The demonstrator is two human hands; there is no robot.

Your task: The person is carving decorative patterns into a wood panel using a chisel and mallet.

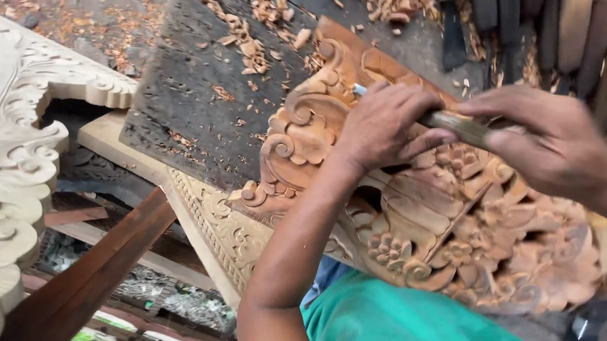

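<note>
On the dark workbench, the reddish carved wood panel lies along its near right edge, mid-carving by the look of it. A chisel meets a scroll near the panel's upper left corner. The left hand curls closed around the blade end; the right hand grips the handle, fingers wrapped tight.

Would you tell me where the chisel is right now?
In the head view, right of centre: the chisel is held by both hands, its tip on the carved wooden panel.

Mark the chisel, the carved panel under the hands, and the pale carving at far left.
chisel [455,122]: head view, handle between the hands.
carved panel [462,231]: head view, flower relief.
pale carving [1,161]: head view, scrolled edge.
</note>
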